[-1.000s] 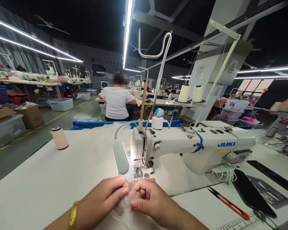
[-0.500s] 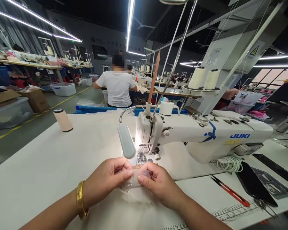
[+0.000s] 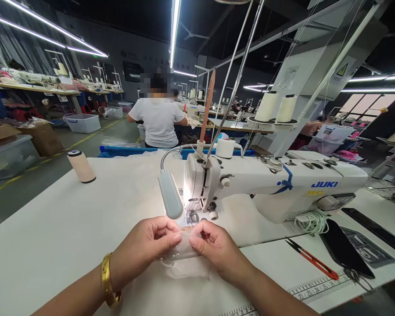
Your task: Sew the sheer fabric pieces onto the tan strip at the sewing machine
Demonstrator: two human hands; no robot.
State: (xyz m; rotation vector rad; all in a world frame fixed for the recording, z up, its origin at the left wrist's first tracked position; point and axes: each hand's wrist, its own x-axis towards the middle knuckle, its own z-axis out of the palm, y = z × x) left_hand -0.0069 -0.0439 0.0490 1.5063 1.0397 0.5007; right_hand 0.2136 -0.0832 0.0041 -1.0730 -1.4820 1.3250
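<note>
My left hand (image 3: pixel 151 241) and my right hand (image 3: pixel 217 250) pinch a thin, see-through whitish piece (image 3: pixel 185 246) between thumbs and fingers. It hangs just in front of the needle area of a white sewing machine (image 3: pixel 243 180). A brownish strip shows between my fingertips at its top edge; what it is cannot be made out. Beyond my fingers is the metal presser foot (image 3: pixel 193 217), lit by a lamp. The grey lamp head (image 3: pixel 170 194) stands close behind my left hand. Pale cloth seems to lie under my hands.
A peach thread spool (image 3: pixel 82 166) stands on the left of the table (image 3: pixel 52 219). Red snips (image 3: pixel 312 259), a black phone (image 3: pixel 345 248), a coiled pale cord (image 3: pixel 311 222) and a printed ruler (image 3: pixel 316 287) are at the right. A person in white (image 3: pixel 158 120) sits ahead, back turned.
The view has shifted slightly, so the machine and table items sit a little further left. Both hands keep their pinch on the see-through piece, whose lower left corner has changed shape slightly.
</note>
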